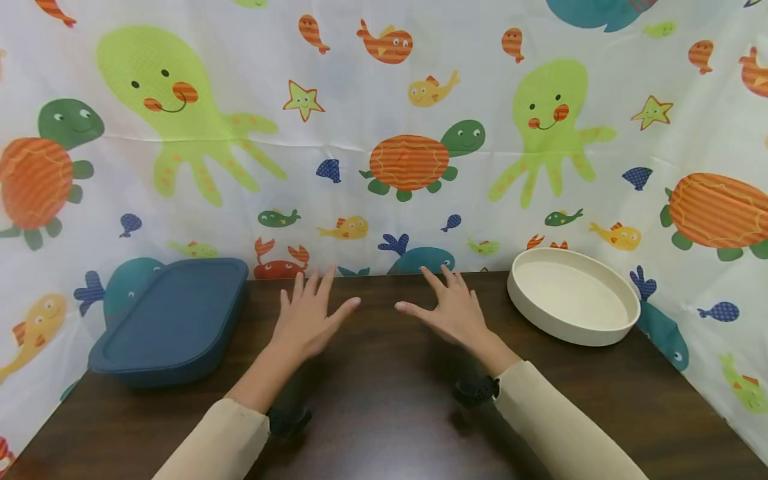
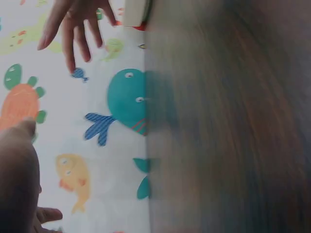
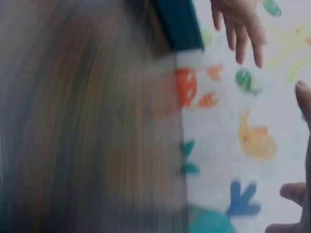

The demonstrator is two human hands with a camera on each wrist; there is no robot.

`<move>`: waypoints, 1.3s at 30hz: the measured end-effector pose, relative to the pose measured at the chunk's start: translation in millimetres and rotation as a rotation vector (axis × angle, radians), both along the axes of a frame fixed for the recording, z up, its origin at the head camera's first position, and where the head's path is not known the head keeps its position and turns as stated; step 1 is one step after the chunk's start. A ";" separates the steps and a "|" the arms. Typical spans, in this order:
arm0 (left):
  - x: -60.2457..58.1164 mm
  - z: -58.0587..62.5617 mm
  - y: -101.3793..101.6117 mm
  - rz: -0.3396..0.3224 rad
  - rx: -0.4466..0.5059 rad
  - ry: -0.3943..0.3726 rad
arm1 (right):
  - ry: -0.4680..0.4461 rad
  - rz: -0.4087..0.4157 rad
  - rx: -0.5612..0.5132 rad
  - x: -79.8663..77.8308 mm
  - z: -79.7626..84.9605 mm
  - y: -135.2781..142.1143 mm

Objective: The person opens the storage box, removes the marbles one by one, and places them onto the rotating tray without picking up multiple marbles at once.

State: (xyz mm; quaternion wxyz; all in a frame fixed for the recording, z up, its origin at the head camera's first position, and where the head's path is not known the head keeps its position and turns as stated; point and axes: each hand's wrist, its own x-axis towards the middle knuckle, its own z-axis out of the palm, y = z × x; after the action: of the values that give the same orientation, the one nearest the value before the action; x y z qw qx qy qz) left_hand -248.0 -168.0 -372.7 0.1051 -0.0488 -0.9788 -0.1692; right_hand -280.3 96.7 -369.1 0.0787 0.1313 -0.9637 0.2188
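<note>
Both hands hover over a dark wooden table in the head view, fingers spread and apart from each other. My left hand (image 1: 307,320) holds nothing; its thumb points toward the right hand. Nearest to it, on the left, is a blue lidded box (image 1: 174,320). My right hand (image 1: 453,310) is likewise bare, its thumb extended inward. To its right stands a round cream dish (image 1: 575,293) with a low wall and nothing inside. The left wrist view catches the right hand (image 2: 80,24) at the top, and the right wrist view catches the left hand (image 3: 239,26).
The brown table (image 1: 384,400) reaches back to a white curtain (image 1: 348,233) printed with sea animals, which also wraps round both sides. A dark wrist strap with a camera (image 1: 477,392) sits by the right sleeve, and another (image 1: 289,421) by the left.
</note>
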 end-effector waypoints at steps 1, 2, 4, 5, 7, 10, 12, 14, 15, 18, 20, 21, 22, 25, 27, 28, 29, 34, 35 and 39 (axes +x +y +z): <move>6.2 2.1 -4.2 -0.011 0.019 0.020 | -0.005 0.014 -0.053 4.7 -0.6 -4.7; 12.8 4.4 -8.9 -0.021 0.026 0.043 | -0.011 0.025 -0.102 9.6 -1.1 -9.9; 26.4 9.8 -21.4 -0.033 0.044 0.104 | -0.033 0.056 -0.213 19.0 -1.5 -21.4; 33.3 12.4 -28.5 -0.036 0.058 0.140 | -0.040 0.074 -0.268 23.4 -1.4 -27.2; 45.9 17.4 -43.6 -0.032 0.097 0.199 | -0.040 0.109 -0.356 30.9 -0.9 -38.5; 61.9 27.1 -69.9 0.025 0.173 0.265 | -0.010 0.162 -0.472 38.3 0.8 -55.5; 68.9 35.4 -88.3 0.082 0.211 0.275 | 0.022 0.183 -0.537 41.4 2.8 -66.2; 73.6 42.6 -107.4 0.148 0.233 0.274 | 0.047 0.199 -0.595 44.2 4.7 -76.5; 75.2 45.2 -116.5 0.181 0.234 0.268 | 0.053 0.206 -0.615 45.5 5.8 -81.7; 79.2 45.2 -143.0 0.252 0.237 0.221 | 0.045 0.237 -0.652 50.6 6.9 -97.3; 81.1 40.0 -158.4 0.286 0.226 0.178 | 0.029 0.260 -0.668 54.2 6.0 -107.9; 81.6 36.2 -164.8 0.303 0.221 0.155 | 0.018 0.272 -0.679 55.8 4.9 -113.3; 81.8 32.1 -170.9 0.315 0.217 0.139 | 0.008 0.282 -0.691 57.5 3.5 -118.7; 81.9 20.8 -187.2 0.357 0.207 0.096 | -0.028 0.301 -0.730 61.5 -1.6 -135.5; 82.6 15.2 -197.4 0.390 0.213 0.073 | -0.063 0.310 -0.756 63.9 -5.8 -146.6; 83.5 13.2 -203.1 0.403 0.215 0.064 | -0.081 0.313 -0.770 65.0 -7.7 -152.1; 84.6 11.6 -208.8 0.414 0.216 0.055 | -0.098 0.314 -0.790 66.1 -9.7 -157.4; 92.0 10.9 -232.3 0.422 0.216 0.012 | -0.142 0.298 -0.900 69.7 -19.5 -179.6; 93.5 11.9 -235.1 0.420 0.219 0.000 | -0.146 0.297 -0.919 69.9 -21.5 -183.2; 97.7 13.8 -245.1 0.391 0.218 -0.035 | -0.201 0.301 -0.957 70.9 -28.8 -197.6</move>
State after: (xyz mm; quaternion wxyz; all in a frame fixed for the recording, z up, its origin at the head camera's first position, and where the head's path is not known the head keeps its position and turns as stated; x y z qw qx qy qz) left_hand -150.3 -413.2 -359.0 0.1237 0.1565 -0.9472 -0.2512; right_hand -209.5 -100.9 -397.9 0.0045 0.1962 -0.7286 0.6562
